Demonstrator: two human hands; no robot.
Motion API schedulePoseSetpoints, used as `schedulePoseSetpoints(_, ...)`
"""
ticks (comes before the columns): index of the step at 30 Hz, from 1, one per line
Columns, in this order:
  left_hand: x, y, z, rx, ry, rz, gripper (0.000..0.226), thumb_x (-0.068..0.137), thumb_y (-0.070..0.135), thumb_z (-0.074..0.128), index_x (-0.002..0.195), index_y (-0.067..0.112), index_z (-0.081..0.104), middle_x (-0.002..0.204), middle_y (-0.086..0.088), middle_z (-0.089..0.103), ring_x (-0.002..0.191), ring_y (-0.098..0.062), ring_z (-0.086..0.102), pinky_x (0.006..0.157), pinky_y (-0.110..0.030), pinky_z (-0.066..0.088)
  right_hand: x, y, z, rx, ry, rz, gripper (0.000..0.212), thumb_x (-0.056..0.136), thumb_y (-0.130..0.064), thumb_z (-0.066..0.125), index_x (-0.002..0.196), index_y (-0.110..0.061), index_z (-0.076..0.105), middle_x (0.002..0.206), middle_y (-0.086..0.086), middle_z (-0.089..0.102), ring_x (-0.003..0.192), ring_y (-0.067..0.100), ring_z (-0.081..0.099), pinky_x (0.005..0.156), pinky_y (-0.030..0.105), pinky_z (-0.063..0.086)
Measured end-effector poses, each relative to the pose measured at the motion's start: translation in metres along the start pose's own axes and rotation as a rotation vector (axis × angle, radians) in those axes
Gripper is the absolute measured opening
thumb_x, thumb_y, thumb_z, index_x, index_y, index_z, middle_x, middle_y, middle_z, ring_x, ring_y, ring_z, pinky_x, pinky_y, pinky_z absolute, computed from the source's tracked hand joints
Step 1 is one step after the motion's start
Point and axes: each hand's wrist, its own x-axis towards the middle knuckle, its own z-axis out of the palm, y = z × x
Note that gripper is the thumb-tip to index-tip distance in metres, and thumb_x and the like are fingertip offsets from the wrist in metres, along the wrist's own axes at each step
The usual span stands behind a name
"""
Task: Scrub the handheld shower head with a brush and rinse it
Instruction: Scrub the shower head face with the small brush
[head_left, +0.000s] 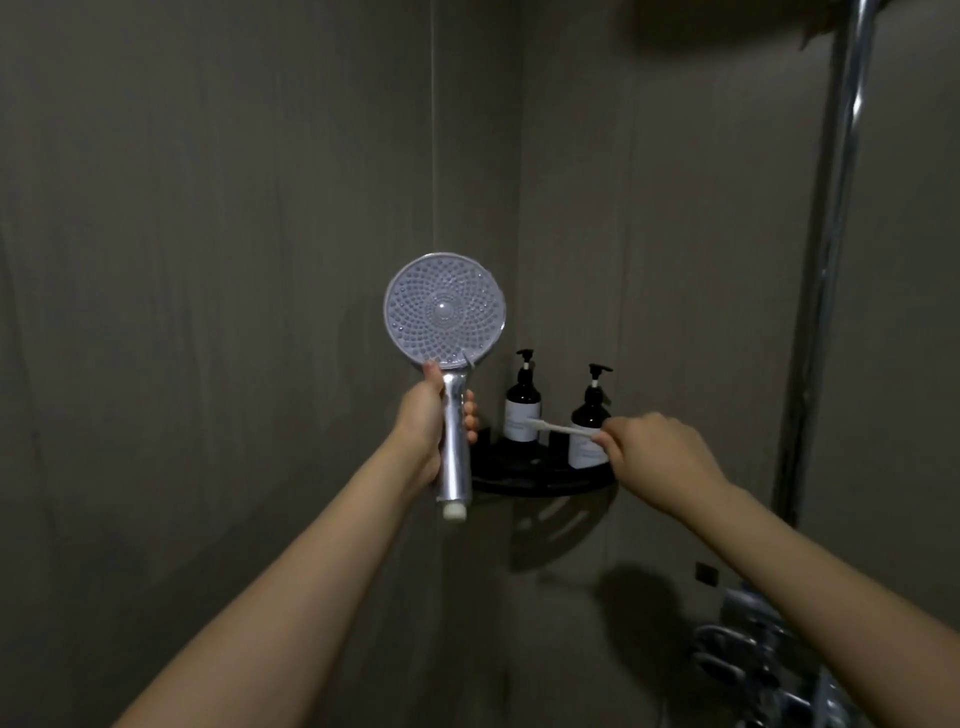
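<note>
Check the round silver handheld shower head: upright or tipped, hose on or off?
Upright: the left hand grips the silver handheld shower head by its handle, round face topmost and toward the camera. Hose off: the handle's bottom end shows bare.

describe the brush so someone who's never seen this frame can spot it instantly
Find the black corner shelf where the two walls meet, carrying two dark pump bottles. In front of them, the right hand pinches a thin white brush, its head pointing left towards the shower head. It is the only slim, pale, near-horizontal stick there.

A black corner shelf (540, 480) sits where the grey walls meet. Two dark pump bottles (522, 410) (589, 423) stand upright on it. A chrome pipe (836, 249) rises well right of the shelf.
</note>
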Motion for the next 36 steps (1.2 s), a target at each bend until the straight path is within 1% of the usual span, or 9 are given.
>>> schedulePoseSetpoints(8,0.038,-0.036,-0.005,0.06,0.085,0.09,0.062,0.095,0.055,0.024,0.064,0.009,0.052,0.043,0.001,0.048,0.036,-0.011,0.044,0.038,-0.018,0.039,0.073,-0.005,0.071,0.335,-0.26,0.163,0.024,0.092,-0.007,0.047,0.072,-0.002,0.058,0.059,0.006,0.046,0.053,0.018,0.044,0.044,0.025,0.029)
schedulePoseSetpoints(11,0.059,-0.048,-0.006,0.043,0.112,0.115,0.062,0.093,0.057,0.025,0.065,0.01,0.052,0.045,0.0,0.048,0.037,-0.011,0.044,0.038,-0.018,0.039,0.101,0.002,0.101,0.46,-0.33,0.194,0.019,0.087,-0.008,0.06,0.095,0.007,0.069,0.082,0.019,0.066,0.075,0.026,0.061,0.061,0.031,0.047)
schedulePoseSetpoints(14,0.082,-0.056,-0.01,0.042,0.152,0.131,0.061,0.093,0.057,0.025,0.066,0.009,0.052,0.046,0.0,0.049,0.038,-0.011,0.044,0.039,-0.019,0.039,0.127,0.006,0.14,0.586,-0.443,0.264,0.023,0.082,-0.012,0.067,0.099,0.004,0.069,0.096,0.018,0.069,0.091,0.026,0.064,0.073,0.03,0.049)
schedulePoseSetpoints(16,0.097,-0.059,-0.011,0.057,0.176,0.126,0.062,0.093,0.058,0.025,0.067,0.009,0.052,0.047,0.0,0.048,0.039,-0.011,0.043,0.04,-0.019,0.039,0.142,0.006,0.164,0.647,-0.515,0.324,0.012,0.084,-0.014,0.064,0.082,-0.002,0.067,0.088,0.013,0.063,0.083,0.023,0.059,0.066,0.027,0.045)
schedulePoseSetpoints(20,0.122,-0.067,-0.012,0.081,0.205,0.106,0.062,0.093,0.058,0.023,0.066,0.01,0.051,0.048,0.0,0.048,0.04,-0.011,0.043,0.04,-0.02,0.039,0.163,0.001,0.2,0.619,-0.696,0.443,0.034,0.088,-0.014,0.058,0.059,-0.015,0.041,0.064,0.005,0.047,0.057,0.014,0.044,0.052,0.022,0.038)
schedulePoseSetpoints(23,0.134,-0.075,-0.012,0.096,0.205,0.092,0.063,0.093,0.059,0.022,0.067,0.009,0.051,0.047,0.0,0.048,0.039,-0.011,0.043,0.04,-0.02,0.038,0.173,0.0,0.214,0.592,-0.838,0.409,0.03,0.088,-0.008,0.057,0.062,-0.013,0.043,0.065,0.007,0.046,0.056,0.014,0.043,0.057,0.023,0.042)
schedulePoseSetpoints(29,0.146,-0.086,-0.008,0.069,0.205,0.073,0.061,0.094,0.056,0.022,0.07,0.009,0.052,0.05,-0.001,0.048,0.04,-0.01,0.043,0.04,-0.019,0.037,0.18,-0.001,0.217,0.368,-0.861,0.255,0.026,0.085,-0.027,0.061,0.07,-0.013,0.045,0.068,0.002,0.042,0.058,0.01,0.04,0.062,0.023,0.041)
schedulePoseSetpoints(33,0.148,-0.09,-0.007,0.067,0.191,0.062,0.06,0.095,0.055,0.022,0.07,0.01,0.051,0.05,0.0,0.048,0.04,-0.01,0.043,0.04,-0.018,0.037,0.176,-0.006,0.207,0.224,-0.934,0.158,0.039,0.087,-0.035,0.058,0.114,-0.008,0.054,0.067,0.003,0.04,0.056,0.011,0.037,0.048,0.021,0.033)
schedulePoseSetpoints(36,0.147,-0.092,-0.006,0.075,0.18,0.066,0.058,0.096,0.054,0.023,0.071,0.01,0.053,0.052,-0.001,0.049,0.042,-0.01,0.044,0.042,-0.02,0.037,0.173,-0.007,0.206,0.247,-0.876,0.144,0.04,0.088,-0.032,0.058,0.118,-0.005,0.055,0.067,0.004,0.041,0.056,0.011,0.037,0.048,0.022,0.032)
